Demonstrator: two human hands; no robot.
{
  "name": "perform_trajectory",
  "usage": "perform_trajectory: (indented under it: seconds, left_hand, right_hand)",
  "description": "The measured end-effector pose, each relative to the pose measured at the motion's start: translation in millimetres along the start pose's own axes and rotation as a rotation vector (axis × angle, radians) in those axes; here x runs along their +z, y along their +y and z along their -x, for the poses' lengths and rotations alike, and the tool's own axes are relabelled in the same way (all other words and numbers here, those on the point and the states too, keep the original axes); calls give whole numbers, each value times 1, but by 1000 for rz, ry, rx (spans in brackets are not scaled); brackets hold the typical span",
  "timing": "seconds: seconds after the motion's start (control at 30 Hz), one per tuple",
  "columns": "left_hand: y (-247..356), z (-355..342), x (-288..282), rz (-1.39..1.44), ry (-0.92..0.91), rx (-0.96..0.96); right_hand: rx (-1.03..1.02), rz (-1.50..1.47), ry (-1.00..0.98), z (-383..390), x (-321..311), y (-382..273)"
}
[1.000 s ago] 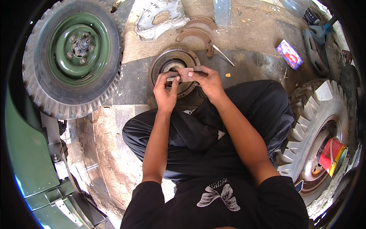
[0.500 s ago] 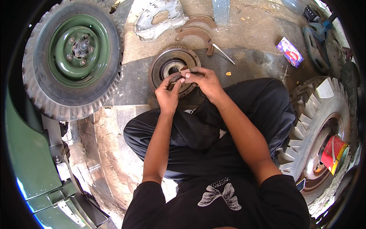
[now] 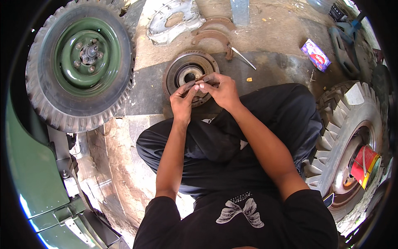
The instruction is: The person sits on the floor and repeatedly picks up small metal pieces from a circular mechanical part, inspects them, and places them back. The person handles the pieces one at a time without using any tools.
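Observation:
My left hand (image 3: 182,101) and my right hand (image 3: 224,91) meet above a round, rusty metal drum (image 3: 169,79) with a hole in its middle. Thumbs and fingertips of both pinch a small brown folded sheet (image 3: 199,81), perhaps sandpaper; most of it is hidden behind the fingers. Beneath the hands, the drum lies flat on a dark mat (image 3: 145,97), its near right part covered by my right hand and wrist.
Beyond the drum are rusty curved brake shoes (image 3: 211,36), a thin pale tool (image 3: 243,58) and a grey metal housing (image 3: 159,31). Large wheels (image 3: 118,70) flank me; a red bucket (image 3: 360,164) is by the right one. A purple packet (image 3: 315,54) lies far right.
My fingertips have drawn closer together over the brown sheet, and less of it shows. The right hand has shifted slightly left. The drum stays put.

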State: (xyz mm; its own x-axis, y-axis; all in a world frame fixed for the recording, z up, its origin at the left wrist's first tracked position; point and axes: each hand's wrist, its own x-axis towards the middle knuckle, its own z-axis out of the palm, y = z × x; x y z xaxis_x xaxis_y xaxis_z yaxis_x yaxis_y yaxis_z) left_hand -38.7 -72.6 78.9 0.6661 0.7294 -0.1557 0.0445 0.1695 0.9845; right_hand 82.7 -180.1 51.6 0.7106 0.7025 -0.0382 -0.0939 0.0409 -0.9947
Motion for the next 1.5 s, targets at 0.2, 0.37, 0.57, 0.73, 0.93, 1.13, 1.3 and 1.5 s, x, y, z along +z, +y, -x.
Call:
perform_trajectory:
  seconds: [0.2,0.37,0.57,0.73,0.93,1.13,1.3,1.5]
  left_hand:
    - [-5,-1,-12,43,-11,-59]
    - [-6,-7,-12,140,-25,-110]
    - [-26,-17,-25,2,-42,-114]
    - [-26,-59,-65,-466,292,15]
    - [-74,-104,-133,-917,795,-229]
    - [-69,-105,-149,-509,691,-302]
    - [-70,-110,-156,-353,567,-438]
    - [-81,-117,-246,-998,174,-497]
  right_hand:
    - [-133,344,44,6,3,-18]
    - [-185,203,143,-4,3,3]
    - [16,136,-106,-7,-4,8]
    - [139,72,109,-13,-20,6]
    - [179,-225,228,-17,-16,-3]
    - [138,-199,294,-22,-18,5]
    - [137,-170,341,-25,-19,11]
    - [157,-300,351,-27,2,-8]
